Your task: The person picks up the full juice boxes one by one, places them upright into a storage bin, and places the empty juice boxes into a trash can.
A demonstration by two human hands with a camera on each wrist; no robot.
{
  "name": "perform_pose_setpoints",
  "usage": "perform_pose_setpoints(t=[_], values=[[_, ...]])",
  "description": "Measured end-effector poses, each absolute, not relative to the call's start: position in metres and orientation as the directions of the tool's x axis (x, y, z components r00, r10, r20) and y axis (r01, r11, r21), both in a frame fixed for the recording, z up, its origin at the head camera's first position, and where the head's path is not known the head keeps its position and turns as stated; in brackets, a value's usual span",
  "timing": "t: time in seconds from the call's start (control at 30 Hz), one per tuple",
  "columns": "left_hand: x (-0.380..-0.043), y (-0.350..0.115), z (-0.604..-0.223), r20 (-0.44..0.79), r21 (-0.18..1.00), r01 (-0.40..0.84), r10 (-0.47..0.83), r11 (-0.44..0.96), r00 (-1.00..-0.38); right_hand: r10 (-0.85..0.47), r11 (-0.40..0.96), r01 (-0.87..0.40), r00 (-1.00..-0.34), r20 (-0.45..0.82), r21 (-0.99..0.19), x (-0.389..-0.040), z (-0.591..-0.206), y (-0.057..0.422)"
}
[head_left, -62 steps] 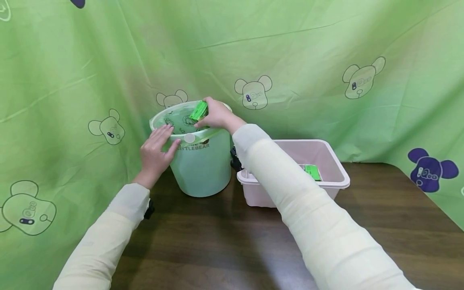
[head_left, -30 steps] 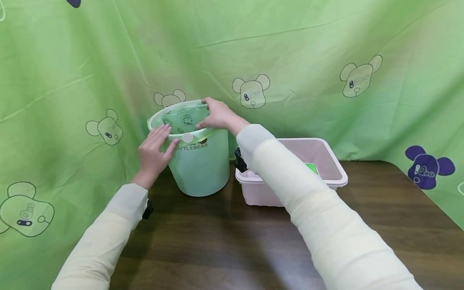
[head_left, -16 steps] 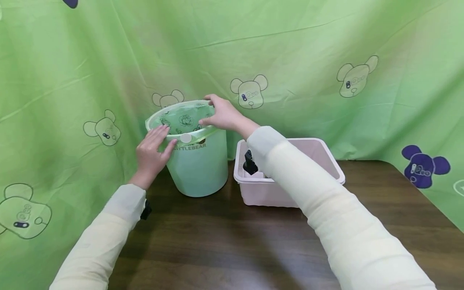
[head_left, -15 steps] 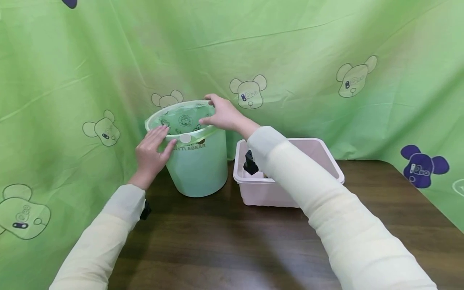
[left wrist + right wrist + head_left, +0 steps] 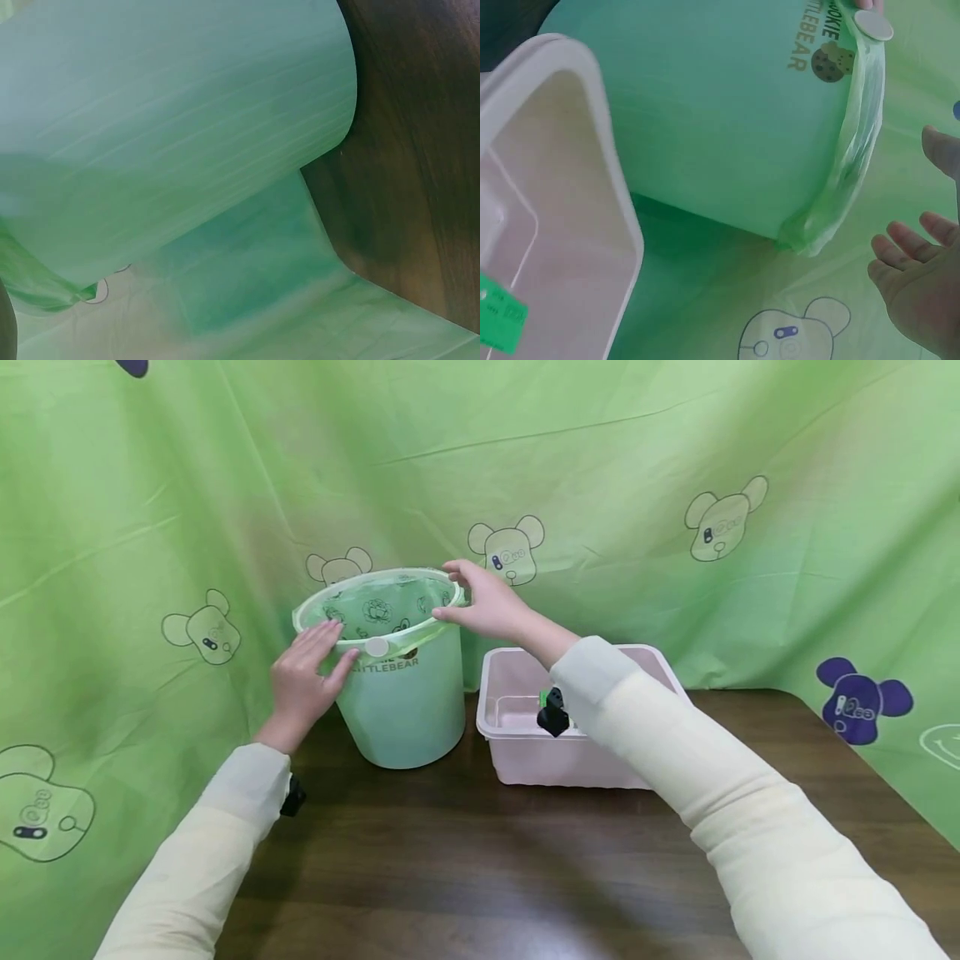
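Observation:
A mint-green bucket (image 5: pixel 405 718) with bear lettering stands on the table, lined with a thin green printed bag (image 5: pixel 375 610) folded over its rim. My left hand (image 5: pixel 300 681) rests on the near left of the rim, fingers straight and thumb toward the front. My right hand (image 5: pixel 487 602) is beside the rim's right side, fingers spread and nothing in it; the right wrist view shows this hand (image 5: pixel 926 289) apart from the bucket. The bucket's bottom is hidden. A green-labelled item (image 5: pixel 499 315) lies in the pink tub, mostly covered by my right forearm in the head view.
The pink tub (image 5: pixel 570 764) stands right of the bucket, under my right forearm. A green curtain (image 5: pixel 615 460) with printed bear heads hangs close behind both. Dark wooden table (image 5: pixel 450 877) extends in front and to the right.
My right hand held a green packet over the bucket; it let go, the packet dropped out of sight inside, and the hand moved right, out past the rim. The left hand stayed on the rim.

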State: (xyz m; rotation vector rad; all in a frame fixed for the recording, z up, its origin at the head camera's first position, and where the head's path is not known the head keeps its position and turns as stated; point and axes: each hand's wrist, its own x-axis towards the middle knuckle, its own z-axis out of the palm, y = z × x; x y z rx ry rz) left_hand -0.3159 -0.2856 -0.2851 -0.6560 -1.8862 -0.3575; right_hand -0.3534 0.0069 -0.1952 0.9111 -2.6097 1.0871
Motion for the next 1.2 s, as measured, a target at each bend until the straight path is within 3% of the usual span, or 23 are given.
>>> perform_pose_setpoints(t=[0.4,0.7,1.2], values=[[-0.314,-0.289,-0.289,0.9,-0.033,0.569,0.272,0.822,-0.341,-0.474,0.536,-0.611,-0.789,0.391,-0.583,-0.338,-0.217,0.048],[-0.313,-0.29,-0.284,0.908,-0.021,0.59,0.263,0.807,-0.327,-0.451,0.542,-0.619,-0.785,0.425,-0.568,-0.327,-0.229,0.082],[-0.306,-0.282,-0.275,0.879,0.005,0.621,0.293,0.784,-0.377,-0.42,0.598,-0.587,-0.809,0.41,-0.545,-0.305,-0.24,0.132]])
